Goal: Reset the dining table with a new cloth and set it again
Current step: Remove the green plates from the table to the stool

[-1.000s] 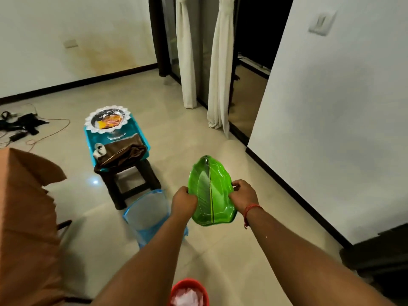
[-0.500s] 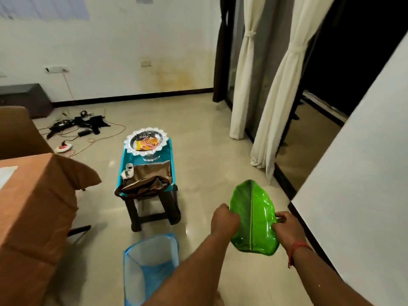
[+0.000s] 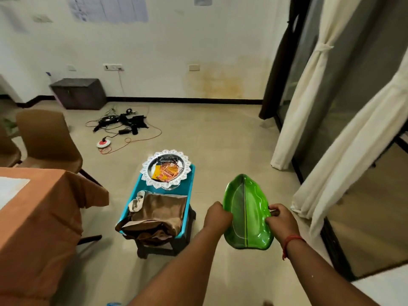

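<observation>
Beige floor tiles ran from our feet to a stained white wall, with tied cream curtains (image 3: 309,102) down the right side. We carried a green leaf-shaped plate (image 3: 247,212) out in front, low and right of centre, above bare floor and well apart from the table. Our left hand (image 3: 217,216) gripped its left rim with curled fingers, and our right hand (image 3: 280,220) pinched the right rim the same way; the plate was tipped towards us and held nothing.

We judged the smooth plate could slip, since only its edges were held. It still had to reach the table (image 3: 35,217) at the near left, already draped in an orange cloth (image 3: 55,206). Swinging left, it might knock the low stand that stood between us and the table. A loose fold of the hanging cloth could also catch and drag.

On that stand sat a teal tray (image 3: 189,195). At its far end rested a silver dish with a scalloped edge (image 3: 165,167) holding snack packets, one lettered for almonds. Nearer lay a crumpled brown cloth (image 3: 159,215), spilling over the near rim, with a small pale rag (image 3: 136,200) beside it. Farther off, a brown chair (image 3: 47,140) stood by the table, and cables (image 3: 123,124) lay tangled near a dark box (image 3: 79,92) by the wall.
</observation>
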Demonstrator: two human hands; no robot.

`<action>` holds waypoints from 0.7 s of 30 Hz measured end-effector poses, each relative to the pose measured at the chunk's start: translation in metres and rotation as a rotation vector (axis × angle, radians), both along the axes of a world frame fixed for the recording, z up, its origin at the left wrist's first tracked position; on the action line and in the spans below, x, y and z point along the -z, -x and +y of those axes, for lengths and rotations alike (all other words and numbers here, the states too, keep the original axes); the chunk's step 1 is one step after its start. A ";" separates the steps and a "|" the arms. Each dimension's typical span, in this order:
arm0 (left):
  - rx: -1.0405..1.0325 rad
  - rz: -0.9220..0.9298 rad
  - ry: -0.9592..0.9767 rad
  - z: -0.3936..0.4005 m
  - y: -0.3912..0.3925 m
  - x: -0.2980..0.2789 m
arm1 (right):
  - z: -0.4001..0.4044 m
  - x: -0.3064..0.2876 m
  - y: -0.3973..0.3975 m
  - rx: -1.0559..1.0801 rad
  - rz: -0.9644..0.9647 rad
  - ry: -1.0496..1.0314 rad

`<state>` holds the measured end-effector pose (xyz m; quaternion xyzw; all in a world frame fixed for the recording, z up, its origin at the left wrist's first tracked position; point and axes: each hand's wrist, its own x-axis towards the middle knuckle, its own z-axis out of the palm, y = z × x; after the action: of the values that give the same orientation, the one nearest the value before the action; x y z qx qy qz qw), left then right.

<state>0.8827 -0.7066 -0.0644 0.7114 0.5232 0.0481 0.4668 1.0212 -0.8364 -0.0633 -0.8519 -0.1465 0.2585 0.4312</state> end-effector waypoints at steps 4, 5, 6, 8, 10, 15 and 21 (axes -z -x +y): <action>-0.135 0.039 0.020 0.063 -0.041 0.007 | 0.089 0.007 -0.060 -0.172 -0.036 0.014; -0.162 0.055 0.021 0.077 -0.046 0.009 | 0.107 0.005 -0.068 -0.211 -0.040 0.025; -0.198 0.068 0.015 0.093 -0.053 0.005 | 0.131 0.005 -0.079 -0.254 -0.038 0.029; -0.274 0.066 0.030 0.130 -0.072 -0.001 | 0.186 0.006 -0.107 -0.370 -0.026 0.046; -0.329 0.039 0.042 0.157 -0.080 -0.007 | 0.231 0.004 -0.123 -0.439 -0.031 0.047; -0.558 0.019 0.106 0.231 -0.079 0.008 | 0.349 0.015 -0.130 -0.690 -0.044 0.056; -0.752 -0.023 0.200 0.335 -0.061 0.038 | 0.481 0.046 -0.114 -0.867 -0.080 0.102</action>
<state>0.9439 -0.3721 -0.1022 0.4203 0.7443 0.1728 0.4894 1.1348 -0.3559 -0.1093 -0.7412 -0.4941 0.3893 0.2343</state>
